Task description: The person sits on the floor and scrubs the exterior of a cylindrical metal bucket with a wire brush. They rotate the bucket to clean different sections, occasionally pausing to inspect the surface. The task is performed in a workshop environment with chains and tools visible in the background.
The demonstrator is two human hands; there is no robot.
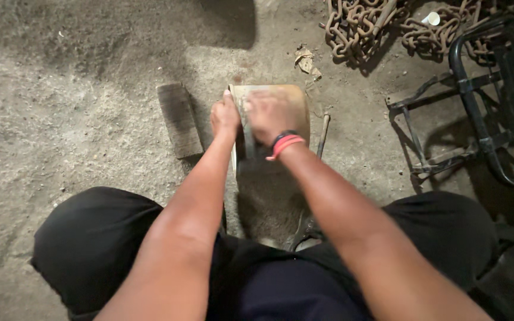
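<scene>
A tan block of wood (295, 100) stands on the dirt floor in front of my knees. A flat metal blade (246, 132) lies across its near face. My left hand (225, 116) is closed around the blade's left end. My right hand (270, 114), blurred, presses fingers down on the blade and the block top; red and black bands circle that wrist. What lies under the hands is hidden.
A dark rectangular slab (179, 119) lies on the ground left of the block. A thin rod (323, 134) rests to its right. Rusty chain (364, 24) is heaped at the top, and a black metal chair frame (483, 101) stands at right.
</scene>
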